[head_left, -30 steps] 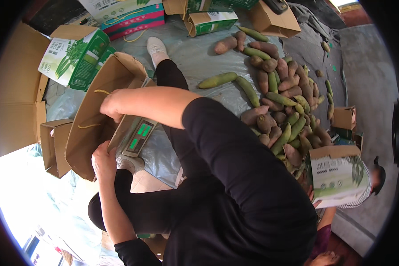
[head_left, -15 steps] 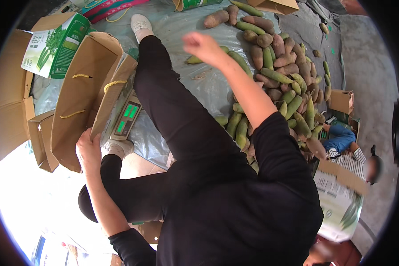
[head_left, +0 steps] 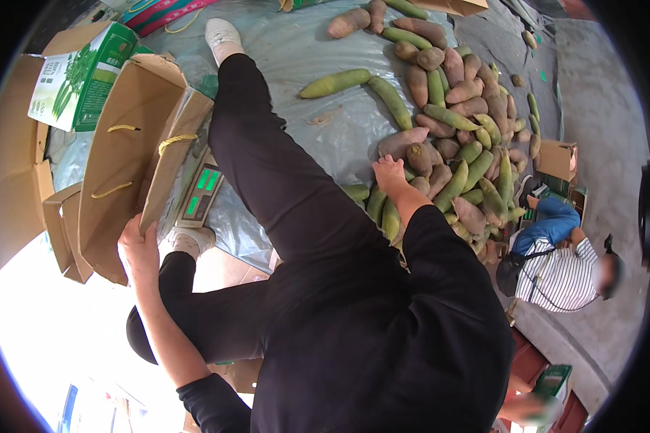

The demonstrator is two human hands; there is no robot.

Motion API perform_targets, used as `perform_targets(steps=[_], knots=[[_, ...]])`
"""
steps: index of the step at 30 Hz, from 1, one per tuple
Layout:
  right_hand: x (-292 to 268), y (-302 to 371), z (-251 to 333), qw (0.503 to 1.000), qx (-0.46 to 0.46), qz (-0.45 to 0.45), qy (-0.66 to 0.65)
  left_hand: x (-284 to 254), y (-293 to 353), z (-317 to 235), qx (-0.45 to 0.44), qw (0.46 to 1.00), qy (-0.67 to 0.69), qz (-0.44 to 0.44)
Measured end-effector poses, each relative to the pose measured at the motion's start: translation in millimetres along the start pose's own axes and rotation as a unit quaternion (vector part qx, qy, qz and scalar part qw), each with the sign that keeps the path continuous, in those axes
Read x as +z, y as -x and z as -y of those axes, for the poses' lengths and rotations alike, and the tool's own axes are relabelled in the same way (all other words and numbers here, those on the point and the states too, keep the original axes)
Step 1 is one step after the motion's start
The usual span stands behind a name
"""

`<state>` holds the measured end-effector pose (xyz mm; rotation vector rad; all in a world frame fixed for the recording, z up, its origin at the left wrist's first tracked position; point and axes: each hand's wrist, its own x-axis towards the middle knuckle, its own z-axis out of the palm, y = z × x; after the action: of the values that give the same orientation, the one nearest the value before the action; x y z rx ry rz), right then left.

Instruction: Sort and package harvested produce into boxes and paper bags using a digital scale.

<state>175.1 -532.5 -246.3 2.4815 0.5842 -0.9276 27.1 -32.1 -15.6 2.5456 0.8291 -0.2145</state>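
My left hand [head_left: 139, 242] grips the lower edge of an open brown cardboard box [head_left: 115, 166] with yellow rope handles. The box stands on a scale [head_left: 202, 191] whose display glows green. My right hand [head_left: 388, 173] reaches out over my black-trousered leg. Its fingers rest on a pinkish-brown root [head_left: 401, 142] at the near edge of a pile of green and pinkish roots [head_left: 462, 115]. I cannot see anything lifted in that hand.
A grey tarp [head_left: 296, 50] lies under the pile. More boxes stand at the left, one green and white [head_left: 79, 76]. A person in a striped shirt [head_left: 563, 278] crouches at the right beside small boxes [head_left: 556, 159].
My right arm has swung from the box across to the pile and come down onto the roots. My left hand stays on the box edge.
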Motion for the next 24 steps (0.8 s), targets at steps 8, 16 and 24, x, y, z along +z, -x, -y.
perform_targets(steps=[8,16,24], knots=[[17.4,9.7,3.6,0.999,-0.018,-0.005,0.045,-3.7,4.2,-5.9,0.015,1.000,-0.021,-0.018],[-46.7,-5.2,-36.7,0.991,-0.030,-0.090,-0.098,-3.0,4.9,-6.3,0.005,1.000,-0.015,-0.023],[-169.6,31.1,-38.0,0.905,-0.012,-0.216,-0.366,-3.3,6.7,0.9,0.010,0.999,-0.018,-0.025]])
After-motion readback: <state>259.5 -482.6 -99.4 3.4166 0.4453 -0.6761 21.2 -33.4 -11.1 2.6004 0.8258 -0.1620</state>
